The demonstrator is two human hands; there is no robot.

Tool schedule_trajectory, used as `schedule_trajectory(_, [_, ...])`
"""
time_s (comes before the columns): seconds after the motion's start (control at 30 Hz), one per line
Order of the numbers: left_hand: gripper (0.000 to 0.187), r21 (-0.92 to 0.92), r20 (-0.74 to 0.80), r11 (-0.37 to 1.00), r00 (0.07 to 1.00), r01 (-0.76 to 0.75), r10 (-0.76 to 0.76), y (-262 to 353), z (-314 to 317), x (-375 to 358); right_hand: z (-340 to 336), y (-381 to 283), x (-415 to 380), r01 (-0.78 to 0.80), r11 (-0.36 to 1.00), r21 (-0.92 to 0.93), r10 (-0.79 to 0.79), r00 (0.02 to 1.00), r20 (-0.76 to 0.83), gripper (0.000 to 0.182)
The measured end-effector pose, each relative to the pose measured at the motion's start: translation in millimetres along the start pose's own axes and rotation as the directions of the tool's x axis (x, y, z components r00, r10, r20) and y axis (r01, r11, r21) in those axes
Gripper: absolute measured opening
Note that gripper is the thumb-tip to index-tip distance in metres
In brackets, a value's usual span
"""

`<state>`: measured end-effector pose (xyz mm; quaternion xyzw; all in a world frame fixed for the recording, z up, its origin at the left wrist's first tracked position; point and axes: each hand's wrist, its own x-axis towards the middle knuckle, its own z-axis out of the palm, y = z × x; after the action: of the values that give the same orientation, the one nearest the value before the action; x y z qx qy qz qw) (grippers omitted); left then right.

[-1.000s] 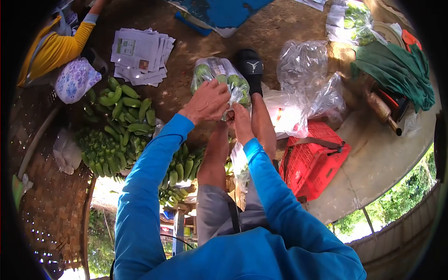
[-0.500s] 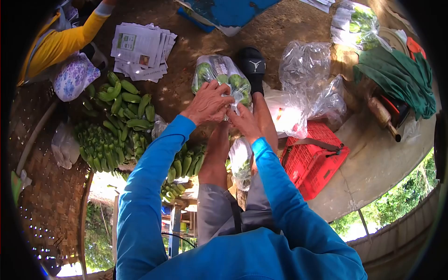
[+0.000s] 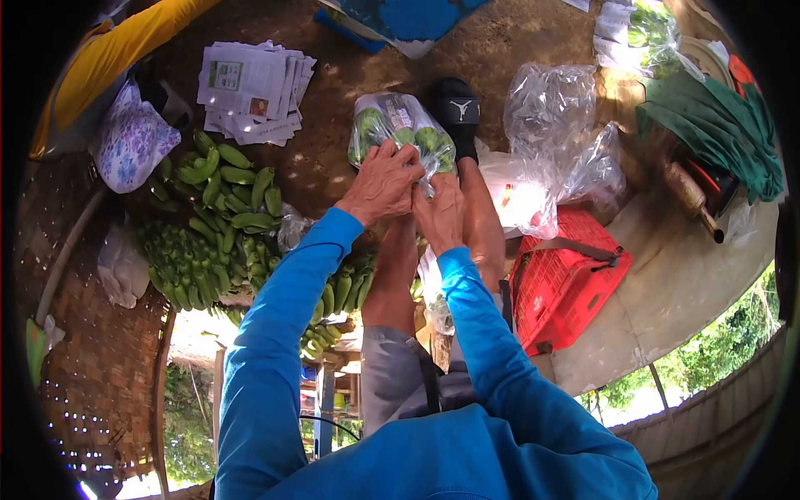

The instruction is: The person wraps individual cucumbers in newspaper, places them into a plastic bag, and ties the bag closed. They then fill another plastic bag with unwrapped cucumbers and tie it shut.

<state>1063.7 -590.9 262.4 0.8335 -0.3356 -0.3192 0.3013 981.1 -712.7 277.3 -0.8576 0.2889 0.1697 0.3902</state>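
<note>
Upper centre of the frame: your left hand and right hand pinch the gathered neck of a clear plastic bag, packed with green produce; whether it is knotted cannot be told.

Midway across the ground lies the filled bag, with the sandal at its right and the newspapers to its left. Behind the bag is the board. Before the newspapers lie bananas, reaching the ground's near left edge; left of these sits the bundle. Loose plastic lies right of the sandal, behind the crate. Toward the far right corner lies another bag, the cloth before it.
</note>
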Motion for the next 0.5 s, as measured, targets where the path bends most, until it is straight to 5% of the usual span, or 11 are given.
schedule_trajectory(0.3, [0.021, -0.025, -0.036, 1.0, 0.999, 0.015, -0.016, 1, 4, 1, -11, -4, 4, -0.025, 0.99, -0.141, 0.024, 1.0, -0.012, 0.027])
schedule_trajectory(0.5, [0.019, -0.04, -0.078, 0.999, 0.997, 0.026, -0.029, 1, 8, 5, -4, 5, 7, 0.091, 0.995, -0.033, -0.094, 0.99, -0.1, 0.03])
